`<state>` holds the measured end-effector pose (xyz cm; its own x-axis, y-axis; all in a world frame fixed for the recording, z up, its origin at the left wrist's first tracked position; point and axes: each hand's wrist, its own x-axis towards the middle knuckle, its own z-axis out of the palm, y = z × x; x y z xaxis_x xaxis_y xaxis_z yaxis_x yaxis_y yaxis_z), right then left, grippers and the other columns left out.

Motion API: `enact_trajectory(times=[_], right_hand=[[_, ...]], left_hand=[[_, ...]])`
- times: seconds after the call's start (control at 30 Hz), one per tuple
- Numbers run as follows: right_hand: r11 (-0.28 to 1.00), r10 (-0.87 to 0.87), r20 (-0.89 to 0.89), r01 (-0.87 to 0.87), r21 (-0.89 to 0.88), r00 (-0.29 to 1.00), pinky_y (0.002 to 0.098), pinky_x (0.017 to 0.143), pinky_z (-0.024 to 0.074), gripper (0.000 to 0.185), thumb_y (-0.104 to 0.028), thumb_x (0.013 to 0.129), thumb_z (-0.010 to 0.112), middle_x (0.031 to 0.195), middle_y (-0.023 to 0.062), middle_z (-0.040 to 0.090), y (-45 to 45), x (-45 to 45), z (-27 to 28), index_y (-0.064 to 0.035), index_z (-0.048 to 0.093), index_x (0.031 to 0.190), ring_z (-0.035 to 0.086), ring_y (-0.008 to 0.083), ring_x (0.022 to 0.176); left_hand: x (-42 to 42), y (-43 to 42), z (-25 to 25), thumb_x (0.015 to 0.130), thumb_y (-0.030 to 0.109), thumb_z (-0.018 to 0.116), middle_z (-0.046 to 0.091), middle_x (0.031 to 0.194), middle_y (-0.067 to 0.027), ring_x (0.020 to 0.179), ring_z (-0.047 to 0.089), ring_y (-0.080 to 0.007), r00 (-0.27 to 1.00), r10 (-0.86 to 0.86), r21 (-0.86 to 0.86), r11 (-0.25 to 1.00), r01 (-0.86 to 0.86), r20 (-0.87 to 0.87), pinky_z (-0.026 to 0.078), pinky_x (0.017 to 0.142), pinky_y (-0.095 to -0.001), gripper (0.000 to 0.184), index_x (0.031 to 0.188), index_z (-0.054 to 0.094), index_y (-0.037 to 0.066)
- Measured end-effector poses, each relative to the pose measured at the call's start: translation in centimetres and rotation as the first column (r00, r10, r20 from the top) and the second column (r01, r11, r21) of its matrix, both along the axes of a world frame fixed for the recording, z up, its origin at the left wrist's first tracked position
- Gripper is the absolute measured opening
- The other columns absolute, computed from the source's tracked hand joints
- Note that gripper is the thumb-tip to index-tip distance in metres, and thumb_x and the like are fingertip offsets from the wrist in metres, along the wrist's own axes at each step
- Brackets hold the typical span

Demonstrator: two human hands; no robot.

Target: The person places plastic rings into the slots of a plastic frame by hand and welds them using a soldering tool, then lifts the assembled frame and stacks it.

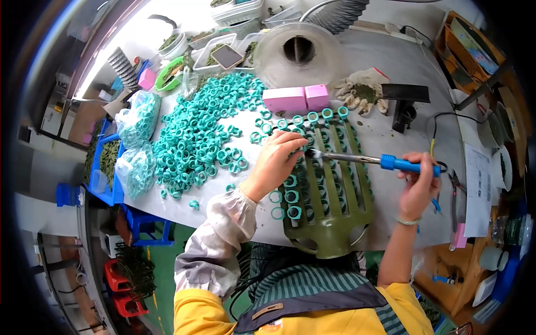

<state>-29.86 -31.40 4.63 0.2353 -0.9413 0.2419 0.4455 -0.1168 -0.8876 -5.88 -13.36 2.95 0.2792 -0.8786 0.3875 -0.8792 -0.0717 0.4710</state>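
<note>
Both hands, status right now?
Left hand: fingers bent; whether it holds anything can't be told.
Right hand: closed, holding the blue-handled tool.

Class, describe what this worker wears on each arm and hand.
Both hands are ungloved. Above the left hand, a loose, shiny, pale grey sleeve cover gathers at the wrist, with a yellow sleeve above. The right hand has a thin, pale wristband; that forearm is bare below yellow cloth.

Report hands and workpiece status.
Right hand gripping blue-handled metal tool; left hand at its tip. Olive-green slatted piece beneath, teal rings alongside. Left grip unclear.
</note>
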Motion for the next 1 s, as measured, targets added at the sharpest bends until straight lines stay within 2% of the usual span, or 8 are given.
enact_trajectory(times=[0.2, 0.27, 0.33, 0.43, 0.6, 0.73, 0.9, 1.0], right_hand=[[0.999, 0.010, -0.012, -0.009, 0.034, 1.000, 0.0221, 0.044, 0.0451, 0.024, -0.017, 0.095, 0.057, 0.080, 0.0124, 0.066, -0.7, -1.4, 0.9, 0.0006, 0.063, 0.081, 0.063, 0.0170, 0.067], [0.999, 0.023, -0.028, -0.022, 0.040, 0.999, 0.0217, 0.043, 0.0454, 0.025, -0.019, 0.095, 0.057, 0.079, 0.0108, 0.065, -0.7, -1.7, 0.8, -0.0007, 0.063, 0.079, 0.064, 0.0162, 0.070], [0.999, 0.018, -0.026, -0.016, 0.044, 1.000, 0.0216, 0.043, 0.0456, 0.026, -0.020, 0.095, 0.056, 0.079, 0.0107, 0.065, -0.5, -1.6, 1.1, -0.0009, 0.063, 0.079, 0.064, 0.0157, 0.071], [1.000, 0.011, -0.043, -0.011, 0.017, 0.999, 0.0217, 0.044, 0.0457, 0.026, -0.021, 0.095, 0.056, 0.079, 0.0110, 0.065, -0.4, -1.6, 1.3, -0.0008, 0.063, 0.079, 0.063, 0.0151, 0.069], [1.000, 0.025, -0.040, -0.024, 0.016, 0.999, 0.0225, 0.046, 0.0457, 0.027, -0.021, 0.096, 0.056, 0.080, 0.0120, 0.065, -0.3, -1.8, 1.7, -0.0002, 0.063, 0.080, 0.060, 0.0142, 0.065], [1.000, 0.016, -0.024, -0.016, -0.002, 1.000, 0.0235, 0.047, 0.0456, 0.026, -0.020, 0.096, 0.056, 0.080, 0.0126, 0.065, -0.4, -2.2, 1.7, 0.0000, 0.063, 0.081, 0.059, 0.0145, 0.062], [1.000, 0.030, -0.053, -0.030, -0.002, 0.998, 0.0235, 0.048, 0.0466, 0.026, -0.020, 0.095, 0.057, 0.081, 0.0135, 0.066, -0.4, -2.5, 1.6, 0.0004, 0.063, 0.081, 0.060, 0.0151, 0.062], [0.999, 0.046, -0.040, -0.046, -0.008, 0.998, 0.0235, 0.048, 0.0471, 0.027, -0.019, 0.096, 0.057, 0.082, 0.0135, 0.067, -0.3, -2.4, 0.9, 0.0010, 0.063, 0.080, 0.061, 0.0152, 0.064]], left_hand=[[4.5, 1.0, 1.3, 0.082, 0.001, 0.067, 0.063, 0.100, -0.0091, 0.102, 0.060, -0.0243, 0.902, 0.147, -0.027, 0.984, -0.173, -0.406, 0.048, 0.089, -0.0359, 0.024, 0.105, 0.069, 0.007], [11.0, 3.3, -1.7, 0.079, 0.005, 0.070, 0.061, 0.102, -0.0100, 0.100, 0.057, -0.0290, 0.898, 0.400, -0.005, 0.913, -0.408, -0.185, 0.048, 0.086, -0.0395, 0.017, 0.096, 0.071, 0.009], [13.8, 5.7, -2.5, 0.077, 0.011, 0.073, 0.061, 0.100, -0.0098, 0.102, 0.055, -0.0301, 0.747, 0.543, 0.231, 0.727, -0.647, 0.384, 0.046, 0.087, -0.0416, 0.010, 0.087, 0.073, 0.009], [15.0, 7.0, -3.6, 0.076, 0.018, 0.076, 0.061, 0.099, -0.0091, 0.104, 0.052, -0.0316, 0.771, 0.570, 0.332, 0.696, -0.637, 0.285, 0.043, 0.089, -0.0434, 0.011, 0.082, 0.073, 0.009], [14.7, 7.8, -3.6, 0.080, 0.015, 0.077, 0.064, 0.101, -0.0102, 0.092, 0.065, -0.0257, 0.860, 0.510, 0.004, 0.860, -0.510, 0.009, 0.052, 0.076, -0.0372, 0.016, 0.084, 0.068, 0.002], [6.6, 5.7, 2.5, 0.087, 0.003, 0.070, 0.063, 0.110, -0.0048, 0.091, 0.066, -0.0147, 0.660, 0.253, 0.002, 0.934, -0.356, -0.707, 0.058, 0.074, -0.0269, 0.023, 0.108, 0.063, 0.002], [-1.0, 4.0, 3.2, 0.090, -0.004, 0.061, 0.053, 0.121, -0.0039, 0.097, 0.057, -0.0077, 0.803, 0.047, 0.052, 0.998, -0.021, -0.594, 0.053, 0.077, -0.0212, 0.031, 0.120, 0.063, 0.005], [-2.3, 3.0, 1.9, 0.087, -0.006, 0.063, 0.058, 0.115, -0.0088, 0.091, 0.063, -0.0179, 0.931, -0.004, 0.023, 1.000, 0.014, -0.365, 0.054, 0.075, -0.0276, 0.033, 0.118, 0.063, 0.004]])
